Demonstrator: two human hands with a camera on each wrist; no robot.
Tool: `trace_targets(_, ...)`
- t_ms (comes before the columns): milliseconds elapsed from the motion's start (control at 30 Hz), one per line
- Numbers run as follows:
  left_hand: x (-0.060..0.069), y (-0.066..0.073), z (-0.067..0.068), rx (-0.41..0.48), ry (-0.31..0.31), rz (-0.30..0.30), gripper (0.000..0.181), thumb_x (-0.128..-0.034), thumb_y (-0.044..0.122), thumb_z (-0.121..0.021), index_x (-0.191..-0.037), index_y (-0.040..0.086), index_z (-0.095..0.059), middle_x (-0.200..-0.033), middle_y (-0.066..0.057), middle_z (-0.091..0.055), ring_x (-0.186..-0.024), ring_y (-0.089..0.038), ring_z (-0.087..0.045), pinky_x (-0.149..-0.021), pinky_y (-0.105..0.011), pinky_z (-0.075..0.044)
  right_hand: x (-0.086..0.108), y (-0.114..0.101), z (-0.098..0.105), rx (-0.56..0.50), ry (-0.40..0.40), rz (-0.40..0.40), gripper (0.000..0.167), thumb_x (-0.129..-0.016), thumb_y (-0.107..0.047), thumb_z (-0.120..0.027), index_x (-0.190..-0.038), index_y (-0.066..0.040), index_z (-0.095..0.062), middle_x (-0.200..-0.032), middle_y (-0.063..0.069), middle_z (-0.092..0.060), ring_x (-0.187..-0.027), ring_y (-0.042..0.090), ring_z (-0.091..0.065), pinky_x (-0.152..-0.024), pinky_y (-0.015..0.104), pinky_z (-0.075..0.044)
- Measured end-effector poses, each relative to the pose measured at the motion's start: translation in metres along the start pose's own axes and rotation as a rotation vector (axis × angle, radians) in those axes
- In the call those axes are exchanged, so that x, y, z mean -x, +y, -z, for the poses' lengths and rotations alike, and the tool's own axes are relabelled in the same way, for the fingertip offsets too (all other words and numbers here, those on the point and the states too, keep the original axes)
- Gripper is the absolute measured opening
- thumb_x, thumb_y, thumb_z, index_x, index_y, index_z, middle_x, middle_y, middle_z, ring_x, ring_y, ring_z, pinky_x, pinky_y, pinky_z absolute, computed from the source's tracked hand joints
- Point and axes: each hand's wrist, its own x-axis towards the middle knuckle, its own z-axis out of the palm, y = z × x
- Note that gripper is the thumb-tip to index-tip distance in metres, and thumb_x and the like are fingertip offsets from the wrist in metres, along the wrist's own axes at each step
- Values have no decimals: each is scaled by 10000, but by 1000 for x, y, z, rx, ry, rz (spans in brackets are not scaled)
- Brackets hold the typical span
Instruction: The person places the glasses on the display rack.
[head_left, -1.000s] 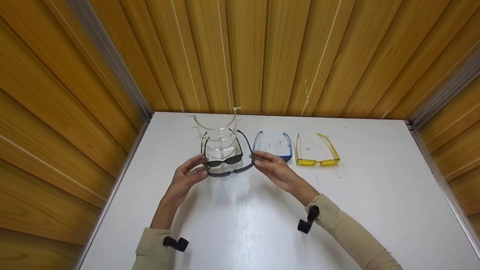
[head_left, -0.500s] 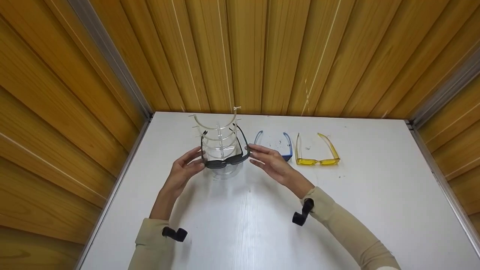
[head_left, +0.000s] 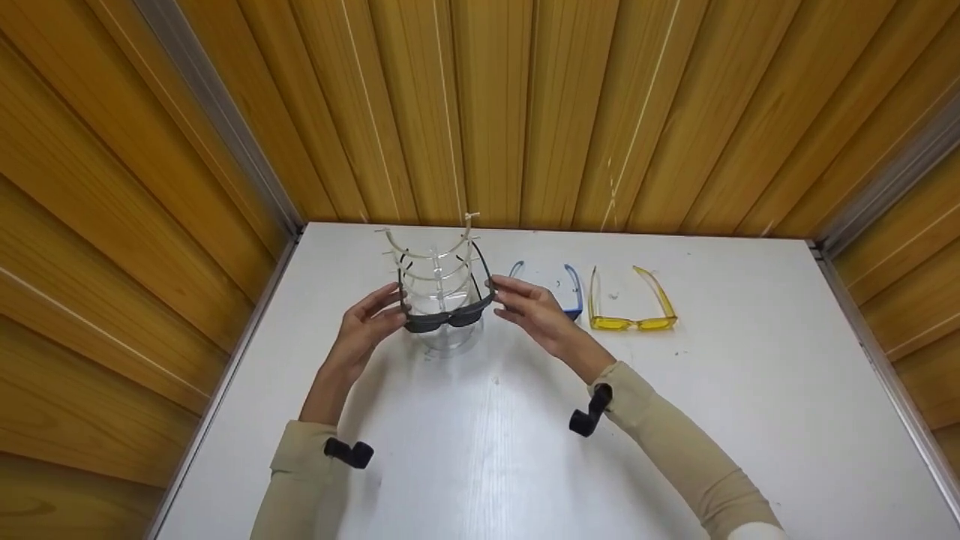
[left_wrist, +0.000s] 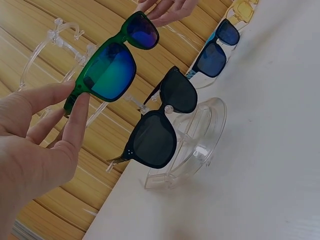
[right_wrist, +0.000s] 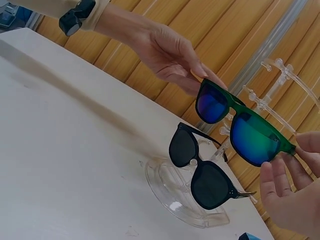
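Observation:
Green-framed sunglasses (left_wrist: 110, 72) with blue-green mirrored lenses are held between both hands, in front of a clear tiered eyewear stand (head_left: 438, 274). My left hand (head_left: 360, 330) pinches one hinge end with thumb and fingers. At the opposite end, my right hand (head_left: 544, 319) pinches the other temple near its hinge. Black sunglasses (left_wrist: 155, 137) sit on a low tier of the stand, just below the green pair; from the head view they are mostly covered by it. Both wrist views show the green pair apart from the black one. Contact between its temples and the stand's arms is unclear.
Blue-framed sunglasses (head_left: 574, 296) lie on the white table (head_left: 480, 465) to the right of the stand, partly behind my right hand. Yellow sunglasses (head_left: 634, 324) lie farther right with temples unfolded. Wood-patterned walls (head_left: 495, 112) enclose the back and sides.
Both hands have carried the green sunglasses away from me, up the head view and slightly left, toward the stand. The grip stays the same; the blue and yellow pairs have not moved.

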Motion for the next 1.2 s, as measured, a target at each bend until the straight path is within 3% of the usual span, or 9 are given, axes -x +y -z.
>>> trace_targets(200, -6, 0, -3, 20, 18, -8, 611, -935, -29, -686, -1504, 69, -487, -1548, -222, -453, -1222, -159, -627, -1010, -252, -561, -13, 6, -4, 25, 100, 15, 458, -1001, -23, -615, -1452, 1, -542, -1483, 166, -573, -1315, 226, -593, -1084, 358, -535)
trace_targets(467, -12, -1, -4, 50, 58, 5, 585, -939, -20, -685, -1489, 66, -506, -1513, -179, -515, -1321, -256, -578, -1014, -249, -556, -24, 10, -10, -2, 166, 35, 442, -994, -12, -618, -1432, 8, -561, -1458, 166, -596, -1072, 86, -674, -1151, 433, -477)
trace_targets(633, -13, 0, -3, 66, 73, 7, 576, -939, -12, -689, -1482, 71, -518, -1491, -157, -537, -1228, -171, -631, -1015, -248, -556, -28, 8, -11, 3, 174, 31, 428, -991, -35, -633, -1416, -20, -589, -1346, 65, -688, -1054, 78, -668, -1160, 442, -466)
trace_targets(933, -14, -1, 3, 95, 98, -5, 566, -941, -59, -659, -1481, 13, -502, -1446, -157, -567, -1096, -95, -690, -1033, -267, -557, -31, 10, -15, -12, 134, 16, 427, -1024, -22, -564, -1450, 6, -540, -1477, 182, -568, -1052, 94, -661, -1185, 455, -439)
trace_targets(1200, -20, -7, 8, 118, 121, -18, 552, -947, -82, -633, -1477, -18, -493, -1476, -201, -535, -1067, -80, -692, -1002, -247, -567, -33, 11, -19, 12, 81, -5, 439, -1058, -33, -485, -1496, -7, -486, -1537, 189, -492, -1212, 169, -592, -1196, 434, -425)
